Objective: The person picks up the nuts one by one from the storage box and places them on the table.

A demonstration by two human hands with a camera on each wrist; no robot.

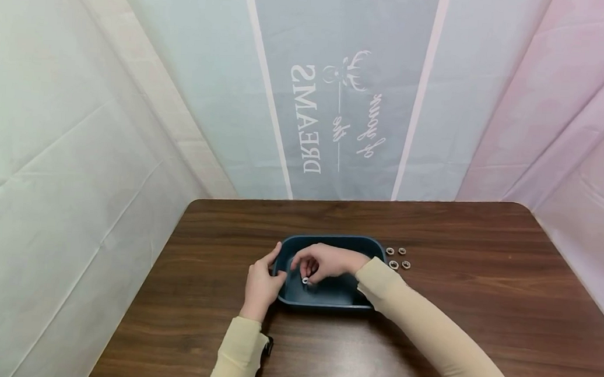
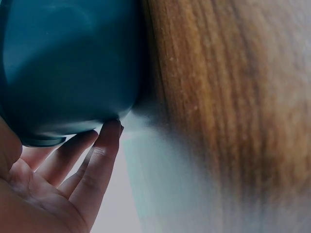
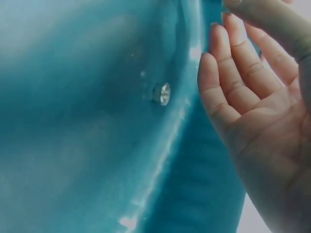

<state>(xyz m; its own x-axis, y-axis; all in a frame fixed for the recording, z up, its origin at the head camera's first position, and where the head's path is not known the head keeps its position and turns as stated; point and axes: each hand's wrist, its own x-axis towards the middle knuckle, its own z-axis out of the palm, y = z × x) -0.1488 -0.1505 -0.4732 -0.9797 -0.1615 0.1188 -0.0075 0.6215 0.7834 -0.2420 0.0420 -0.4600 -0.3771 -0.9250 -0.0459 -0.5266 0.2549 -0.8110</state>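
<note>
On the table stands a dark blue-green plastic bin (image 1: 317, 304), oblong with rounded corners. My left hand (image 1: 262, 282) grips its left end, thumb over the rim and fingers (image 2: 99, 153) against the outer wall. The right hand (image 1: 328, 260) reaches down inside the bin from the right. Between its thumb and fingertips it pinches a small silvery metal ring (image 1: 305, 280), low over the bin floor. In the right wrist view another small ring (image 3: 163, 93) lies in the bin near the wall, apart from the hand (image 3: 257, 102); that pinch is mostly beyond the frame's top edge.
Several small metal rings (image 1: 393, 265) lie on the wooden table (image 1: 484, 294) just beyond the bin's right end. A printed cloth (image 1: 350, 98) with mirrored lettering hangs behind the table's far edge, and pale sheets (image 1: 60, 183) close off the sides.
</note>
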